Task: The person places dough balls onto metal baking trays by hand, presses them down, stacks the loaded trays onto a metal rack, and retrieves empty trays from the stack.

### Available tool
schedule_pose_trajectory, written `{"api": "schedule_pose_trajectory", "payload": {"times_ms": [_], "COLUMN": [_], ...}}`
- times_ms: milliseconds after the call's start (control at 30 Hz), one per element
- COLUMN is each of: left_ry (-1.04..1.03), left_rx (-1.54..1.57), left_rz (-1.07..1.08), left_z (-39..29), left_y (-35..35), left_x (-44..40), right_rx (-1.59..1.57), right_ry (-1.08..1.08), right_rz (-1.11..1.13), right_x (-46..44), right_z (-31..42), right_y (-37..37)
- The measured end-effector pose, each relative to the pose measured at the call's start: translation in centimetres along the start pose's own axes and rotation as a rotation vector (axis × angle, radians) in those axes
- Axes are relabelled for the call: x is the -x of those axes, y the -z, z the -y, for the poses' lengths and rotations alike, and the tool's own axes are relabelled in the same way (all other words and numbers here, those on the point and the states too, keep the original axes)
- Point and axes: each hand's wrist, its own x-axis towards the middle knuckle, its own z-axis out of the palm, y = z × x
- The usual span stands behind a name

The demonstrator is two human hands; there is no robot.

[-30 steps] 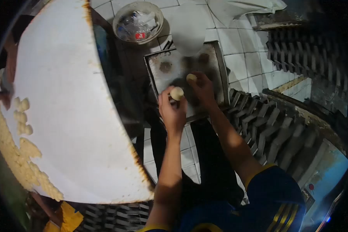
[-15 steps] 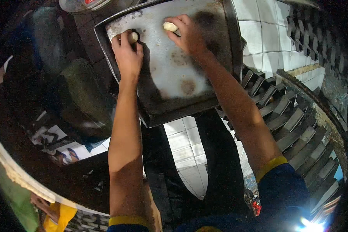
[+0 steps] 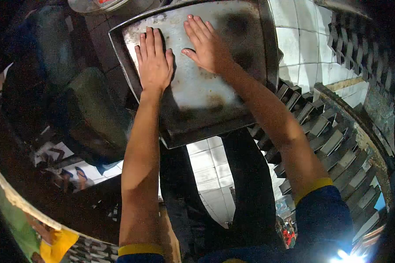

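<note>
A worn, stained metal baking tray (image 3: 197, 90) with raised dark sides lies in front of me. My left hand (image 3: 154, 65) is palm down over its left part, fingers stretched out and pointing away from me. To its right, my right hand (image 3: 208, 48) is also palm down, its fingers straight and its thumb spread toward the left hand. No dough shows on the tray surface; whatever lies beneath the palms is hidden. Neither hand's fingers are wrapped round anything.
Rows of dark metal tins (image 3: 333, 136) are stacked at the right, beside a white tiled surface (image 3: 289, 39). A round container (image 3: 114, 6) stands beyond the tray's far left corner. Yellow cloth (image 3: 59, 245) is at the lower left.
Both hands have gone from curled fingers round pale lumps of dough to flat, outstretched palms. The dough lumps have dropped out of sight, and the view has shifted slightly.
</note>
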Motion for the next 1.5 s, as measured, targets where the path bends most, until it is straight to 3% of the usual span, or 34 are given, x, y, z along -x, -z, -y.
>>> {"api": "schedule_pose_trajectory", "payload": {"times_ms": [167,233,267,333,433,500,567,667,700,767,833,900,967,1033,1100,1167,1267,1300,1367,1400,1500], "left_ry": [0.057,0.075,0.074,0.056,0.042,0.071,0.129,0.150,0.219,0.135,0.165,0.252,0.499,0.651,0.719,0.727,0.810,0.812,0.823,0.818,0.797], "left_rx": [0.105,0.149,0.117,0.079,0.034,-0.005,0.212,0.558,0.915,0.753,0.593,0.516,0.419,0.191,-0.001,-0.037,-0.077,-0.070,-0.070,-0.063,-0.123], "left_rz": [0.004,-0.064,-0.079,-0.017,0.068,0.076,0.012,-0.302,-0.423,-0.458,-0.615,-0.798,-0.884,-0.890,-0.934,-0.962,-0.829,-0.828,-0.761,-0.757,-0.760], "left_z": [-0.4,-0.8,-1.0,-0.3,0.1,-0.4,-3.4,-9.2,-11.6,-11.8,-8.3,-3.2,4.7,15.1,24.4,30.9,35.3,36.2,37.2,37.5,39.0], "left_y": [1.1,2.1,2.2,1.0,0.0,0.8,6.7,19.5,23.9,36.3,43.9,49.6,54.9,57.2,58.3,59.2,60.0,60.1,60.2,60.2,60.5], "left_x": [-0.3,-0.1,0.0,0.3,0.2,-0.3,-0.6,1.2,2.6,5.6,8.5,10.3,11.1,13.2,13.6,13.3,12.8,12.8,12.7,12.8,13.1], "right_rx": [-0.218,-0.809,-0.806,-0.196,-0.103,-0.163,-0.227,-0.421,-0.414,-0.471,-0.598,-0.758,-0.672,-0.828,-0.887,-0.729,-0.471,-0.466,-0.407,-0.402,-0.407], "right_ry": [-0.105,-0.370,-0.369,-0.124,-0.045,-0.101,-0.171,-0.304,-0.216,-0.056,0.157,0.335,0.392,0.364,0.385,0.424,0.486,0.485,0.334,0.328,0.384], "right_rz": [0.013,-0.243,-0.247,-0.064,0.082,0.029,-0.049,-0.179,-0.221,-0.325,-0.461,-0.340,-0.174,0.036,0.090,0.108,-0.058,-0.054,0.220,0.219,0.010], "right_x": [-0.8,-1.1,-1.4,-0.7,0.9,0.9,-0.3,-3.9,-5.5,-9.9,-15.5,-21.9,-28.5,-33.9,-38.4,-42.5,-48.0,-48.2,-48.6,-48.8,-50.4], "right_z": [-1.6,-1.4,-1.5,-1.8,-1.6,-1.8,-1.2,5.6,8.5,15.6,23.3,30.8,38.1,46.1,52.1,56.5,60.3,61.5,63.9,64.3,64.2], "right_y": [-0.5,1.0,1.4,1.5,0.3,-0.6,0.8,7.9,10.6,15.7,21.2,24.8,26.3,24.3,20.4,16.9,9.8,10.7,14.5,13.4,9.9]}}
